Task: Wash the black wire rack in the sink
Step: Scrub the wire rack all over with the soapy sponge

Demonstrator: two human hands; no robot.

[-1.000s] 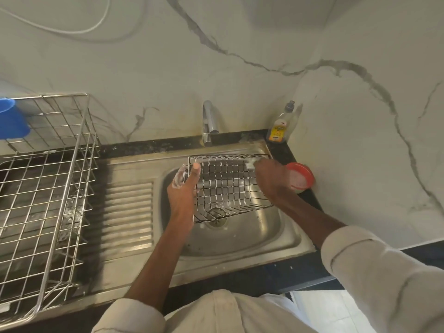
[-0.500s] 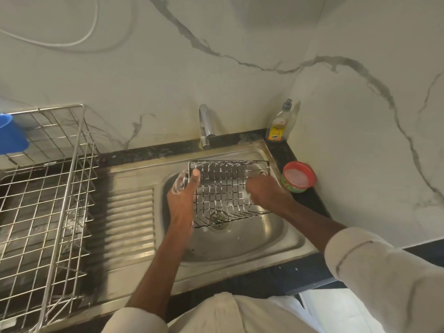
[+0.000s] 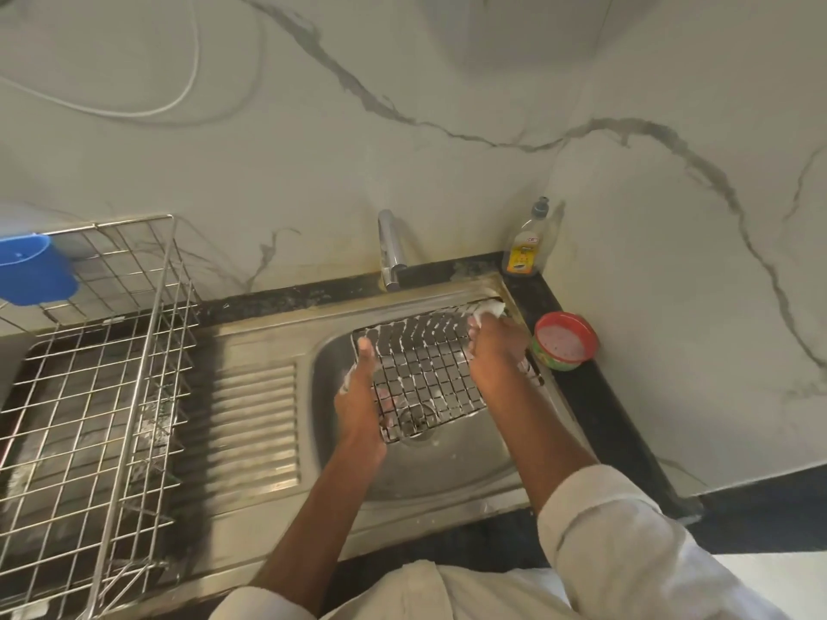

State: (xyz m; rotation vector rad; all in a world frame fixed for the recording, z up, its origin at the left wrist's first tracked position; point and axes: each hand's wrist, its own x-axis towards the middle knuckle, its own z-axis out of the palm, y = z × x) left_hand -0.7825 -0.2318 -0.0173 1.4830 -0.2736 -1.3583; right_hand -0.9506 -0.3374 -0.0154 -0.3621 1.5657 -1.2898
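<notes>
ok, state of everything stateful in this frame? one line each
black wire rack: tilted in the basin, soapy
left hand: gripping the rack's left edge
right hand: pressing a soapy scrubber on the rack's far right corner
tap: no water running
soap bottle: upright, capped
red-rimmed tub: open, pale paste inside
sink: no standing water
drying basket: contents cannot be told

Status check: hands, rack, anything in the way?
Left hand grips wire rack edge. Right hand scrubs far corner with soapy pad. Nothing blocking.
</notes>
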